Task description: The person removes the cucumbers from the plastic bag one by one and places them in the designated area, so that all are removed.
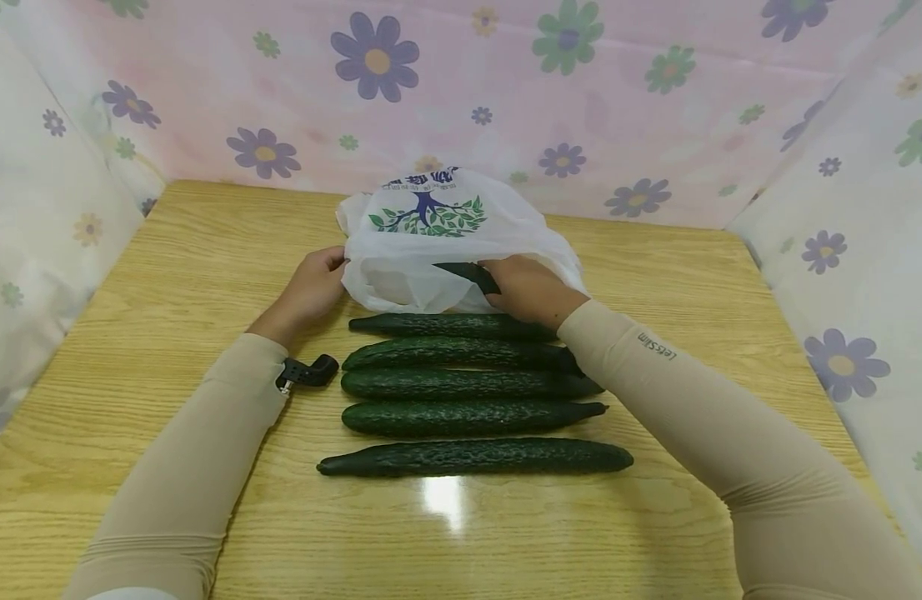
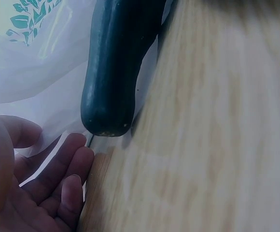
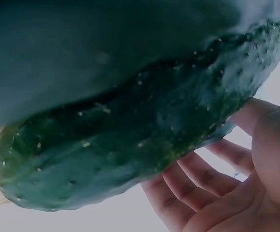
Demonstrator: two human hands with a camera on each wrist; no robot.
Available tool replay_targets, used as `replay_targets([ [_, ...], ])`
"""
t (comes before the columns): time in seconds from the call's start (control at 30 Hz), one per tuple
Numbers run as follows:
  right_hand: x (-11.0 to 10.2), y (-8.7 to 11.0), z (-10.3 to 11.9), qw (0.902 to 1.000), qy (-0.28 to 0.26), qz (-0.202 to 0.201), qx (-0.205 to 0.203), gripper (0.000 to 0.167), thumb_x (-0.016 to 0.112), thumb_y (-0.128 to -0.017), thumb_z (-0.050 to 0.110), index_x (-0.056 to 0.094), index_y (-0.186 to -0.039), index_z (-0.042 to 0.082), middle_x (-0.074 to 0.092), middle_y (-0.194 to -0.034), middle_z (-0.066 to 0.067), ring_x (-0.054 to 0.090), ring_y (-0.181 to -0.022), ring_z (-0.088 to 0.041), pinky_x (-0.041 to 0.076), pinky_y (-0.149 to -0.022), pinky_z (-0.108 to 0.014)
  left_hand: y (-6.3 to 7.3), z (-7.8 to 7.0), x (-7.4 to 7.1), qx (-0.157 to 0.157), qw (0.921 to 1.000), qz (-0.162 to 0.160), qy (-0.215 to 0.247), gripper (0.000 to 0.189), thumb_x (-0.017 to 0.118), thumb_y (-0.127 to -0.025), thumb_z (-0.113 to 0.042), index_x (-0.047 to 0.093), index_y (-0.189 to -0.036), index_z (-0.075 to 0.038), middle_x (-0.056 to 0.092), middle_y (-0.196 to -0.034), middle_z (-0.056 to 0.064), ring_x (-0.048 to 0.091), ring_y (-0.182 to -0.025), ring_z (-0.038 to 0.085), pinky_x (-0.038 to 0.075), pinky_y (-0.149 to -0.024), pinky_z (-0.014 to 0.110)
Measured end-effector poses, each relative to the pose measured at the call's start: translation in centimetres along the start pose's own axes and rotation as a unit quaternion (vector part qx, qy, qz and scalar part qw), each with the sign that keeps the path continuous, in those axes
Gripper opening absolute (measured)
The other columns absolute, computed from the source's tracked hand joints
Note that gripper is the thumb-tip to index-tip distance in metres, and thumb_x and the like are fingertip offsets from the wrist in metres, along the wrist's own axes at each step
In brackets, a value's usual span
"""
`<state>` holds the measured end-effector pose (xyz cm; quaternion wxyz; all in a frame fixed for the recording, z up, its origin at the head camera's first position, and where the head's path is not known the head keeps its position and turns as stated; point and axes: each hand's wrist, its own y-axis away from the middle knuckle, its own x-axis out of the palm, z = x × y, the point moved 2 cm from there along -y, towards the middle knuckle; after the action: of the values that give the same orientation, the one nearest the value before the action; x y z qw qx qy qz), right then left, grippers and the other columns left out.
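Note:
A white plastic bag (image 1: 506, 218) printed with a tree lies toward the back of the table, its mouth facing me. My left hand (image 1: 317, 283) pinches the left edge of that mouth; in the left wrist view the film runs between thumb and fingers. A dark green cucumber (image 1: 461, 271) is in my right hand (image 1: 532, 287), its tip reaching into the mouth. In the right wrist view the thumb and fingers grip the bumpy cucumber (image 3: 130, 135). Closest to the bag, another cucumber (image 1: 446, 325) lies crosswise on the table, its end (image 2: 111, 116) near my left fingers.
Several more cucumbers lie in parallel rows toward me, the nearest cucumber (image 1: 476, 457) a little apart from the others. All rest on a wooden table (image 1: 168, 275). Flowered cloth (image 1: 461, 100) hangs behind it and at both sides. A black wrist mount (image 1: 311, 372) projects from my left sleeve.

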<state>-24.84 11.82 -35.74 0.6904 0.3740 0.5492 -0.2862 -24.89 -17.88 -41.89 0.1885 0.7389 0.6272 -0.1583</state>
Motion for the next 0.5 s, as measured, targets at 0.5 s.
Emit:
replay_targets([
  [0.5, 1.01, -0.12, 0.2, 0.9994, -0.028, -0.002, 0.018, 0.058, 0.041, -0.104, 0.021, 0.022, -0.155, 0.003, 0.054, -0.137, -0.025, 0.059, -0.118, -0.036, 0.045, -0.097, -0.05, -0.16, 0.12, 0.03, 0.007, 0.9999, -0.004, 0.013, 0.041, 0.043, -0.107, -0.031, 0.062, -0.132, -0.005, 0.06, -0.134, 0.015, 0.051, -0.126, 0.025, 0.039, -0.106, 0.044],
])
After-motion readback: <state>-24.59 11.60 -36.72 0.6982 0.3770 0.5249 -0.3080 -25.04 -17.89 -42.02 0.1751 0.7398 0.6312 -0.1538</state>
